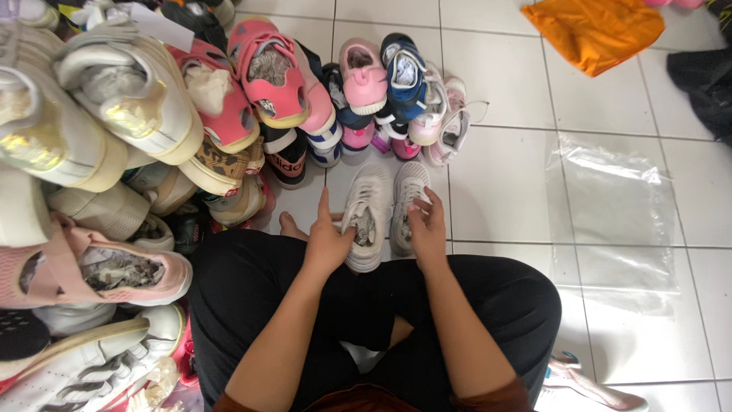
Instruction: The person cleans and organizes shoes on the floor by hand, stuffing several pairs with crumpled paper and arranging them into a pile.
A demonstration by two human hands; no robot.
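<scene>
Left hand [326, 246] clasps the left white sneaker [366, 217]; right hand [427, 229] clasps its mate [406, 200]. Risk: nearby shoe pile [130, 137] toppling if nudged.

Orange cloth [596, 30], perhaps plastic bag [614, 214].

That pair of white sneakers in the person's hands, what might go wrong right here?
The left hand and right hand each rest on one of the white sneakers close beside a tall shoe pile; a nudge could tip stacked shoes onto them. Paper stuffing in one sneaker might fall out if it is tilted. The clear plastic bag on the smooth floor tiles could be slippery if stepped on.
</scene>
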